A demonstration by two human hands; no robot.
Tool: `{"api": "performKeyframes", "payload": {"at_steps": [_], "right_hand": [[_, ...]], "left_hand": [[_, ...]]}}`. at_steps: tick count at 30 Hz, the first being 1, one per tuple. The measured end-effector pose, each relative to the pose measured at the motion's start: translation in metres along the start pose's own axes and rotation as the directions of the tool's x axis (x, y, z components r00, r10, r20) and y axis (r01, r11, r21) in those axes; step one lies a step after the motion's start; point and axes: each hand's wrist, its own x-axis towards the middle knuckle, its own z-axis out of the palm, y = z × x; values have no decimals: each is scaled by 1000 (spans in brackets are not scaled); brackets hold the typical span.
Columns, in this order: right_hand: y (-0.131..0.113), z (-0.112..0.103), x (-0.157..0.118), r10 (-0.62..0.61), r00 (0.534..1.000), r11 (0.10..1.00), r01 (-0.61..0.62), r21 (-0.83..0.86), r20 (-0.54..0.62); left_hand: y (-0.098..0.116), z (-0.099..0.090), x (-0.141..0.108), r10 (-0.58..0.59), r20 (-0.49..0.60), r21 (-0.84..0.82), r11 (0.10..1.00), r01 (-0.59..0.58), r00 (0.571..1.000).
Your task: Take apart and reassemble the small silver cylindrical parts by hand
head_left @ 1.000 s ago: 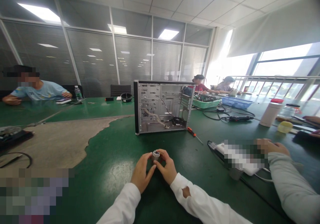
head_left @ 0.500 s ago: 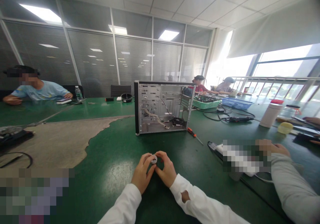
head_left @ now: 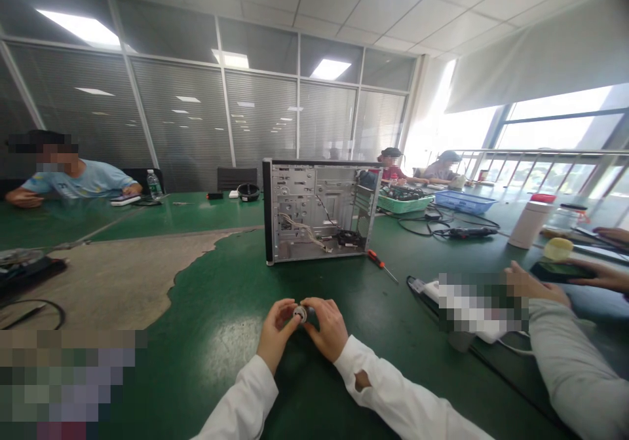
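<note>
My left hand (head_left: pixel 275 330) pinches a small round silver part (head_left: pixel 299 315) with a dark middle, its thumb lying against the round face. From the other side, my right hand (head_left: pixel 326 327) grips the same part, and a grey bit of it shows under those fingers. The part's exact kind is too small to make out. Beyond both hands stands an open computer case (head_left: pixel 322 211) with loose cables and a black fan (head_left: pixel 350 238) inside. An orange-handled screwdriver (head_left: pixel 376 259) lies by the case's lower right corner.
To the right is a white power strip (head_left: pixel 462 309) with cables, near another person's grey sleeve (head_left: pixel 565 348). Farther back are a green basket (head_left: pixel 405 204), a blue basket (head_left: pixel 464 203) and a white bottle (head_left: pixel 529 222). Brown torn covering (head_left: pixel 122 276) lies left.
The round part has turned a little between my hands, and my left thumb now rests on its face. At the right, another person's hand has come in with a dark object.
</note>
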Motion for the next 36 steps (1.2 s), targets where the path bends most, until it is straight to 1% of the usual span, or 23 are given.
{"api": "performKeyframes", "payload": {"at_steps": [2,3,6,9,12,14,15,17,20,22,24,25,27,30,31,33,36], "right_hand": [[0,-2,1,-32,999,999,32,22,22],[0,-3,2,-51,998,998,50,37,32],[0,-5,2,-108,993,991,103,89,57],[0,-6,1,-152,984,981,139,139,88],[0,-5,1,-187,978,971,170,169,95],[-1,-3,0,-195,977,969,179,172,82],[0,-3,0,-184,979,971,168,172,82],[1,0,0,-127,988,978,111,178,85],[4,4,-1,20,997,971,-38,237,76],[7,7,-1,128,989,936,-146,320,77],[9,10,-1,244,964,860,-266,435,107],[10,12,-1,304,943,799,-329,503,134],[12,15,-1,400,888,631,-446,634,227],[11,19,0,462,787,334,-581,742,408],[10,20,0,475,752,246,-612,752,456],[9,21,0,505,684,98,-651,753,526],[7,19,1,526,602,-64,-676,734,600]], "left_hand": [[0,-3,0,-104,39,-105,989,107,994],[1,-5,-1,-135,74,-151,978,145,988],[3,-9,-2,-167,205,-216,953,211,964],[3,-11,-2,-136,266,-220,955,198,954],[0,-10,-1,-76,262,-258,955,146,962],[-3,-10,0,-61,238,-251,960,122,969],[-5,-10,0,-60,217,-235,965,112,974],[-8,-9,2,-61,162,-202,975,93,985],[-10,-9,4,-50,79,-160,985,62,996],[-10,-8,5,-37,53,-124,991,44,998],[-9,-7,4,-14,52,-83,996,18,999],[-9,-7,4,5,57,-60,998,-1,998],[-8,-5,2,58,66,8,998,-59,996],[-6,-4,0,195,54,195,960,-201,979],[-4,-4,-1,248,49,274,928,-252,968],[-1,-4,-2,344,58,432,838,-334,937],[6,-5,-4,431,119,615,675,-407,894]]}}
